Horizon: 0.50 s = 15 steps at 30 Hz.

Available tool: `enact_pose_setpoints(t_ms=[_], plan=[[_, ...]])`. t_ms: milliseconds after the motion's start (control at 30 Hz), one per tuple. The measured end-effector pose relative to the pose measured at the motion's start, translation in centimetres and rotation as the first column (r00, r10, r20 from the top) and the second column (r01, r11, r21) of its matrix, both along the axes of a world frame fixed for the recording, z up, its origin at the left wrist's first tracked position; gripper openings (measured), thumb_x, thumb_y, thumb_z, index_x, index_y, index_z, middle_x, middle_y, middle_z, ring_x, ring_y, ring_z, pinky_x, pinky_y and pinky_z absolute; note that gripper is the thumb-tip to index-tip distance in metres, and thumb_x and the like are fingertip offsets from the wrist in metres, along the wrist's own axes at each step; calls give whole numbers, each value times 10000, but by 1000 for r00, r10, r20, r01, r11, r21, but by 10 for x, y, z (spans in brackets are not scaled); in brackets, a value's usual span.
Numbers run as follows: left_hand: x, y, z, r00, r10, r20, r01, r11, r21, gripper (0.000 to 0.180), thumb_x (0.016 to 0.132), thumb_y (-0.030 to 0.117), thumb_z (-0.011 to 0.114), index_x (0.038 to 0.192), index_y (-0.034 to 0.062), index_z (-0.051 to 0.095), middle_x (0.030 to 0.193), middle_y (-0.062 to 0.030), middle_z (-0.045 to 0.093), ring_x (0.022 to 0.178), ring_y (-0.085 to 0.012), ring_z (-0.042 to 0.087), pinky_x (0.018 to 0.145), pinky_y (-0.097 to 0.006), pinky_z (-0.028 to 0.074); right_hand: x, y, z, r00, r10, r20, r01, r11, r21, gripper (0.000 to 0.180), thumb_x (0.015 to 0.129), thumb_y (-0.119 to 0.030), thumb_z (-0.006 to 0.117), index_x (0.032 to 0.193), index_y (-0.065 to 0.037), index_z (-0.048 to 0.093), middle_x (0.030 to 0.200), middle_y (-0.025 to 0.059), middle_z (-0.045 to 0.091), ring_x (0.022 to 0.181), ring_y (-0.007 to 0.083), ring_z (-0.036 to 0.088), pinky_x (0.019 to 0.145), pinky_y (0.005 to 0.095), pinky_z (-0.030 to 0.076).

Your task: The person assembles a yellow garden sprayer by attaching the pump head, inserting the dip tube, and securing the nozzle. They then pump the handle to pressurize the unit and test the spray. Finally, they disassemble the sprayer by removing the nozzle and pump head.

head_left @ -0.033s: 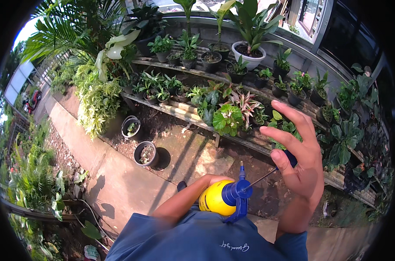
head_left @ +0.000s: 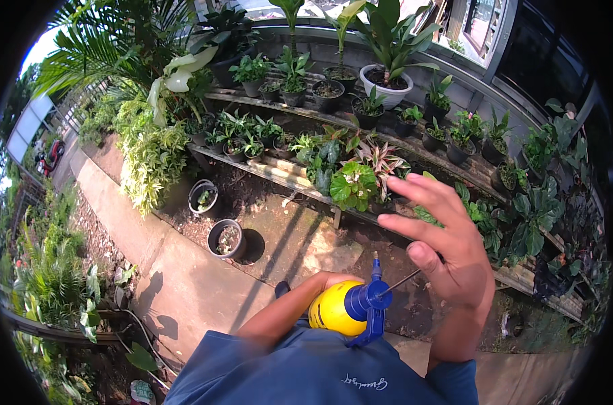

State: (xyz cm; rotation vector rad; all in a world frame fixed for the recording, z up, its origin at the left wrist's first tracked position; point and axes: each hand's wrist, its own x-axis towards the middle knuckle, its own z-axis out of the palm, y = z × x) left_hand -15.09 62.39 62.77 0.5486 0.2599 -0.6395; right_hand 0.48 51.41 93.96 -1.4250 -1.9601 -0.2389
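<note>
A pump sprayer (head_left: 337,307) with a yellow bottle and blue top leans against the front of my blue shirt. My left hand (head_left: 328,278) holds its bottle from the far side, most of the fingers hidden behind it. The brass-tipped nozzle (head_left: 376,262) points away from me. From the top, a thin metal pump rod (head_left: 404,281) is drawn out toward the right and ends behind my right hand (head_left: 448,246). That hand is open, its fingers stretched apart and its thumb near the rod. The pump's knob is hidden by the hand.
Slatted shelves (head_left: 279,169) of potted plants run along the far side, with a white pot (head_left: 387,91) on the upper tier. Two dark pots (head_left: 227,239) stand on the ground beside the concrete path (head_left: 185,260). Leafy beds and a hose (head_left: 144,331) lie at left.
My right hand has shifted left and slightly down, covering the blue pump knob that showed behind it. The sprayer and my left hand have stayed put.
</note>
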Motion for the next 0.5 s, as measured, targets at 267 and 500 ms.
enact_pose_setpoints(t_ms=[267, 500], plan=[[-20, 7, -23, 993, 122, 6, -122, 992, 6, 346, 1052, 330, 568, 1196, 37, 682, 1080, -74, 761, 912, -164, 743, 822, -346, 616, -65, 22, -122, 775, 196, -601, -333, 935, -123, 287, 998, -184, 660, 795, 7, 732, 758, 107, 720, 669, 243, 687, 647, 349, 539], [-5, 9, -41, 994, 106, 38, -108, 993, 57, 341, 1054, 321, 571, 1203, 34, 678, 1082, -69, 760, 913, -160, 741, 824, -343, 614, -28, 26, -68, 228, 146, -963, -235, 968, 91, 643, 1118, -194, 440, 489, -80, 367, 439, 25, 410, 392, 92, 319, 362, 264, 289]])
